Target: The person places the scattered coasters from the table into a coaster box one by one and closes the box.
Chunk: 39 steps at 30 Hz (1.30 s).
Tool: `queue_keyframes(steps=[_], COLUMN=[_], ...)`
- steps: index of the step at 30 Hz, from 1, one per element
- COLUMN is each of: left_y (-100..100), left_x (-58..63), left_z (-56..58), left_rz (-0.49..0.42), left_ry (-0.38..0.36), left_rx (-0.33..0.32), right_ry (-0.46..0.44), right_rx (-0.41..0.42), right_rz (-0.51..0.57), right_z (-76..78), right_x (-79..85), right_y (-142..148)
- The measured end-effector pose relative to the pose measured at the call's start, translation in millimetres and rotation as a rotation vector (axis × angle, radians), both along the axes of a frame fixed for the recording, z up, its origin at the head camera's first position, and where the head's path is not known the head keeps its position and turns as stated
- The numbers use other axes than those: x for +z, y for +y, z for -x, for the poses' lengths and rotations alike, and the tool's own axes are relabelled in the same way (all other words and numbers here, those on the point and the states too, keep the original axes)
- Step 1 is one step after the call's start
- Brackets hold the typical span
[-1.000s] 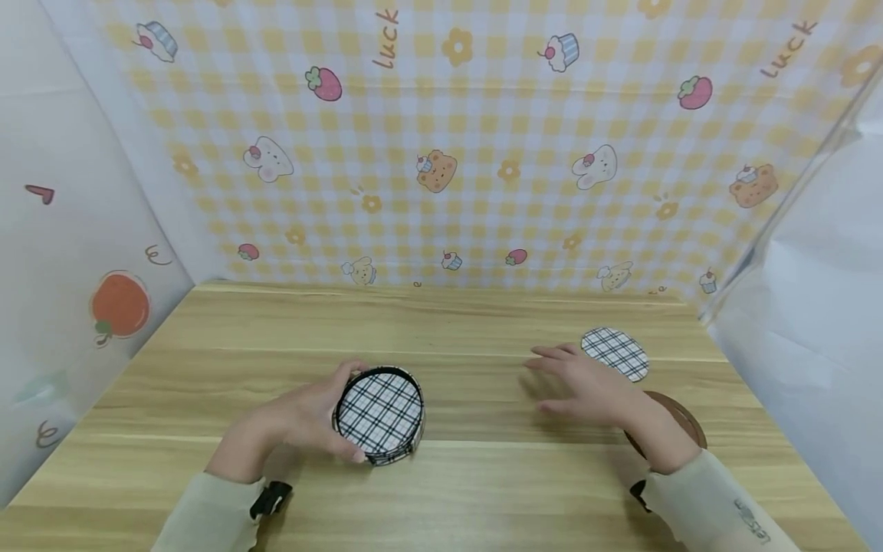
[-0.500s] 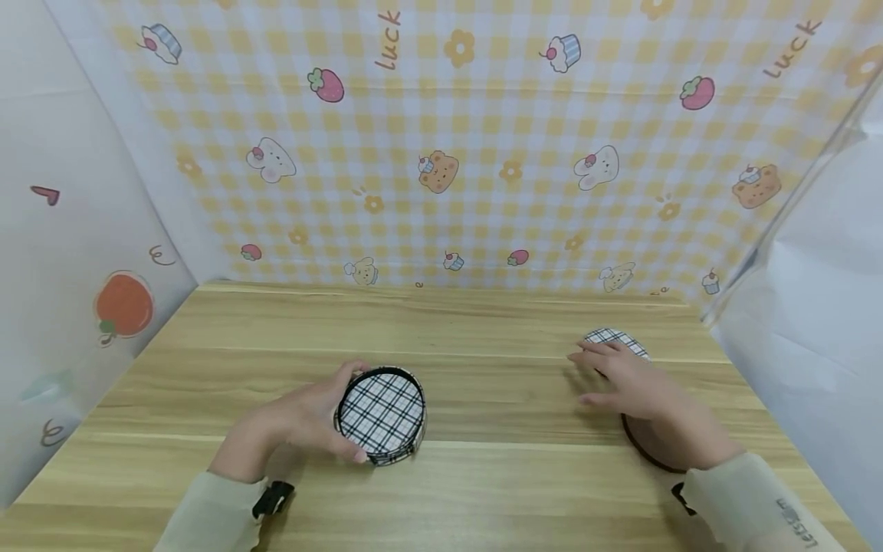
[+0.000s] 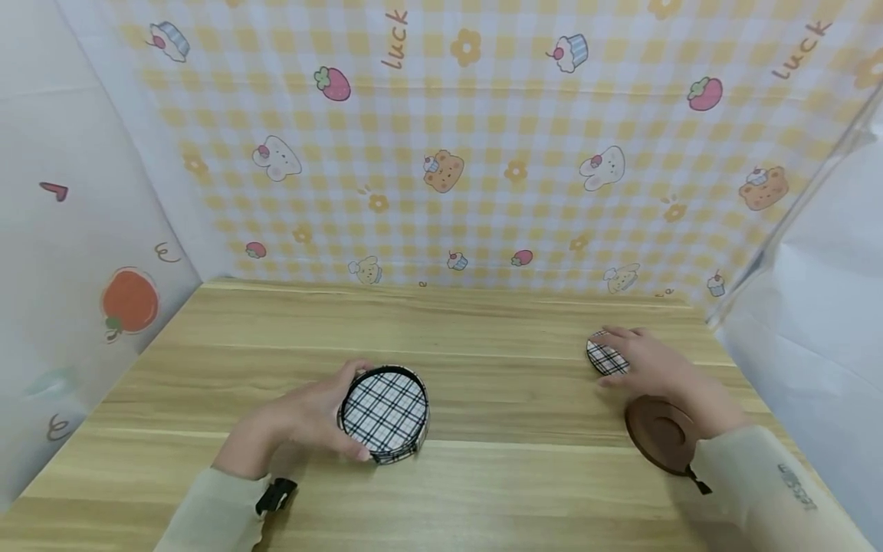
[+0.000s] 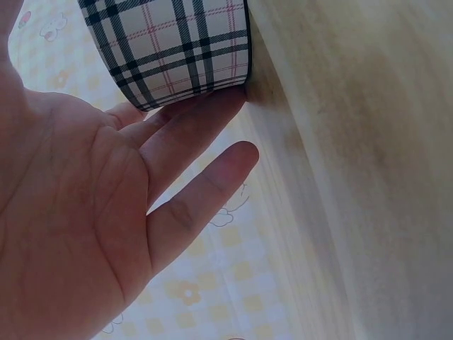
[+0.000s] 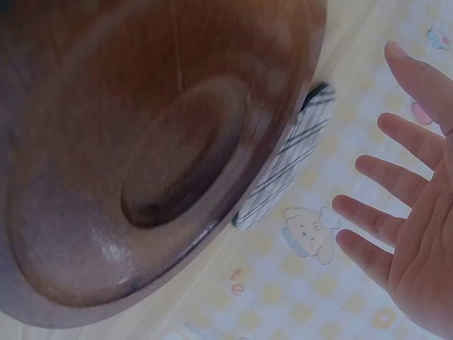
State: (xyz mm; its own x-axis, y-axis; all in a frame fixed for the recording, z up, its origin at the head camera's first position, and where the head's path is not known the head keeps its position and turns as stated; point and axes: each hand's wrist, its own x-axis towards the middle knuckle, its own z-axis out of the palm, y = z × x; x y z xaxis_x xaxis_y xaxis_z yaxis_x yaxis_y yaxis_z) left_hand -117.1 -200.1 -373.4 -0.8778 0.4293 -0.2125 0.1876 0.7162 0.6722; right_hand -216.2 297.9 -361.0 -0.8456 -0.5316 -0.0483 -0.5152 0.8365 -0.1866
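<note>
"One checked disc [image 3: 607, 359] is lying where?"

"Under the right hand [image 3: 647, 368], partly hidden, its bare part showing between the thumb and the fingertips."

"Are those fingers gripping it?"

"They aren't seeming to. Seen from the right wrist, they are standing apart from one another, nearly straight. Whether a fingertip is touching the disc, I cannot tell."

"What step are we seeing, then?"

"I'm judging it as lining up to pick up the disc. The next move would be calling for the thumb and fingertips to be curling in on its edge from opposite sides."

"Anything crowding them?"

"A wooden plate [image 3: 655, 438] is lying just beside the disc, behind the right fingers and partly under the wrist, so a low hand would be risking a knock."

"And the left hand [image 3: 313, 418]?"

"It is gripping a round box [image 3: 385, 412], thumb on the near side, fingers around the far side. One finger is standing clear of its wall."

"Farther out?"

"The table [image 3: 497, 491] is stretching between the two sets of fingers, and a printed cloth [image 3: 483, 100] is hanging well beyond their tips."
</note>
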Motion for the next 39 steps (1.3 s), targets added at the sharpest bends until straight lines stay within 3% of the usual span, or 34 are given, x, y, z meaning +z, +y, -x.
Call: queue_keyframes(steps=[17, 24, 39], left_y=[1, 0, 1], left_x=[2.5, 1.6, 2.7], left_z=[1.3, 0.5, -0.7], left_rz=[-0.019, -0.033, -0.019], left_ry=[0.001, -0.001, -0.013], left_rx=[-0.013, -0.031, 0.001], right_ry=[-0.139, -0.177, -0.208], right_rx=[-0.11, -0.101, -0.074], right_rz=[-0.019, -0.002, 0.025], right_z=[22.5, 23.4, 30.2], right_x=[-8.5, -10.8, -18.3], right_y=[29, 29, 35])
